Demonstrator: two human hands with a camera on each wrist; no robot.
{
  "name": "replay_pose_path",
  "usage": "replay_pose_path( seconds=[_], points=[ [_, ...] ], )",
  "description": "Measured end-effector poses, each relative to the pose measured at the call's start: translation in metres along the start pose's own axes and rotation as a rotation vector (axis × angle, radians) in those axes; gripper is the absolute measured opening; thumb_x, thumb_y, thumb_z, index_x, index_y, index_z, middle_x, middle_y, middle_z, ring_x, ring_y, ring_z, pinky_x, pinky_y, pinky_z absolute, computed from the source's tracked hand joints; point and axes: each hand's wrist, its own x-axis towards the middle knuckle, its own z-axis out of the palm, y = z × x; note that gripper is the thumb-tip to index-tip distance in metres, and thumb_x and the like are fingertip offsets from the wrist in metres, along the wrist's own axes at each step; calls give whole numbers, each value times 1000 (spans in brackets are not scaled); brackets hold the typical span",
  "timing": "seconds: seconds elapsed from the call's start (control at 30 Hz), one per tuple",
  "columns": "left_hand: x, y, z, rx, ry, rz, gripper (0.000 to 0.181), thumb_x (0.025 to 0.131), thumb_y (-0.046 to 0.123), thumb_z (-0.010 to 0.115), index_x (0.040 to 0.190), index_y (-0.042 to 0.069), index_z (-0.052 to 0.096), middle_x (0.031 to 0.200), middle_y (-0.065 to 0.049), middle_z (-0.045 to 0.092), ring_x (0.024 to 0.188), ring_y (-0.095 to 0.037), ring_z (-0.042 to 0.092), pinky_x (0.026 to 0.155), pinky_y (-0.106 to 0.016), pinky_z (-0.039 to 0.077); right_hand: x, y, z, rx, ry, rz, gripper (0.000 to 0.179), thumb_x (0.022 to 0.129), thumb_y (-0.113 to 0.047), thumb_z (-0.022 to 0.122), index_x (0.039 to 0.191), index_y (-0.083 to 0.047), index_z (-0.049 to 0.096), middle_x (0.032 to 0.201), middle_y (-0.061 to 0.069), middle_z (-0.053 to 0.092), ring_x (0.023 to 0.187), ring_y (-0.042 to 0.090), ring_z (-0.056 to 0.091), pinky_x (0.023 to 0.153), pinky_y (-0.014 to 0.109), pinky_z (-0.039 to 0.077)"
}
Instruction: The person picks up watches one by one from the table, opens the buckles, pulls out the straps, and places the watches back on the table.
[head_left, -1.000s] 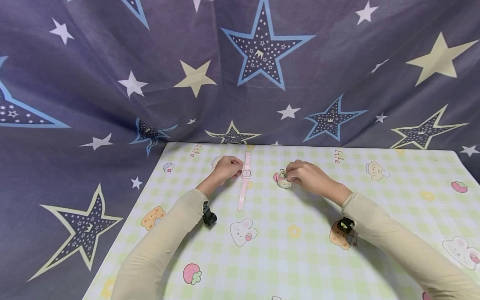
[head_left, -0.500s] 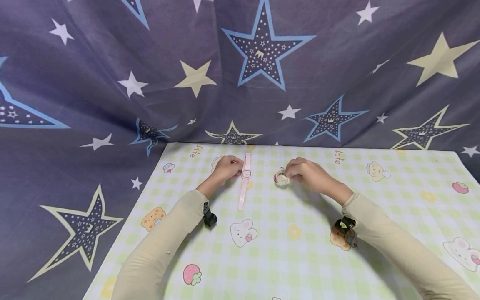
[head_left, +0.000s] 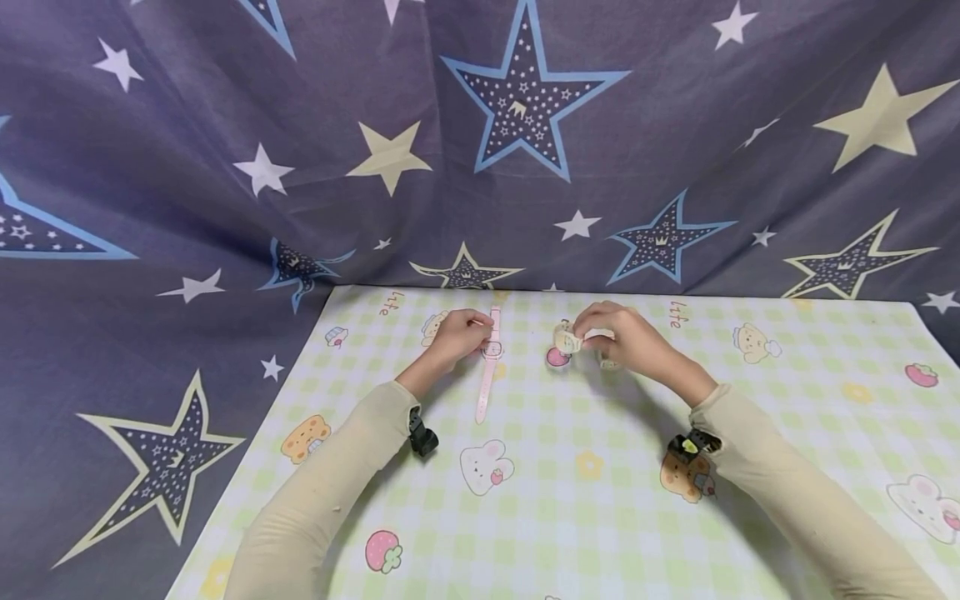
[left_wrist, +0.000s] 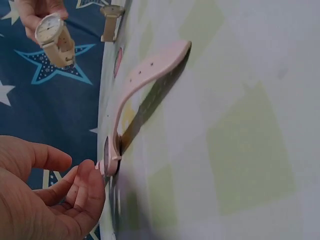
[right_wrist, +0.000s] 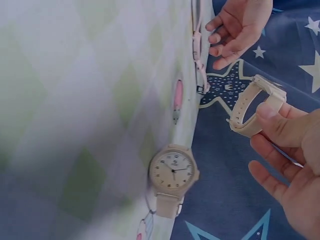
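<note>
A pink wristwatch [head_left: 487,375] lies stretched out on the table, its strap end curling up in the left wrist view. Beside its case is my left hand [head_left: 459,337], fingers loosely bent and gripping nothing; whether the fingertips touch the watch I cannot tell. Raised over the table, my right hand [head_left: 628,337] pinches a cream wristwatch [right_wrist: 257,107] by its strap, between thumb and fingers. That strap is bent into a loop, and the dial faces the left wrist view [left_wrist: 49,31]. Below the right hand, a second cream wristwatch [right_wrist: 172,170] rests on the table, mostly hidden from the head view.
A green-and-white checked cloth [head_left: 540,517] with cartoon prints covers the table. Behind it and along the left hangs a dark curtain [head_left: 480,208] with stars. Each wrist carries a small black camera [head_left: 423,437].
My right hand has lifted the cream watch off the table, and the other cream watch has come into sight beneath it. My left hand has shifted slightly right, towards the pink watch.
</note>
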Motion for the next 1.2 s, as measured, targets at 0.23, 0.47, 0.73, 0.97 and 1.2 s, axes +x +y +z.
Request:
replay_pose_path(
  seconds=[0.23,0.47,0.73,0.97,1.2],
  points=[
    [-8,11,4,-51,-36,34,32,94,5,58,124,-1,68,88,-11,66,70,-17,63,65,-29,55,0,-6,-3,-21,77,-58,23,78,12,78,94,-4,76,103,13,73,101,31,67,91,43,56],
    [-16,25,9,-153,-87,97,32,97,6,57,126,-3,67,87,-6,64,72,-17,60,65,-30,48,2,-19,-7,45,141,-46,23,78,13,77,96,-2,74,105,14,73,102,31,66,95,28,54],
    [-37,54,13,-236,-127,232,27,102,18,60,124,4,69,98,-6,70,86,-17,67,80,-34,60,5,-33,-18,156,215,6,17,86,8,74,100,-1,74,106,14,74,100,11,66,86,30,58],
    [-52,73,8,-242,-151,662,27,103,11,60,128,1,67,122,-18,64,94,-17,63,79,-35,59,4,-38,-29,334,264,94,14,90,12,68,102,7,71,104,1,73,94,-2,65,83,15,55],
    [-56,83,7,-165,-244,746,25,105,14,58,124,4,70,121,-10,65,95,-16,64,76,-37,59,2,-40,-36,439,241,61,16,90,17,63,104,11,68,104,-19,69,96,1,66,86,15,55]
  ],
)
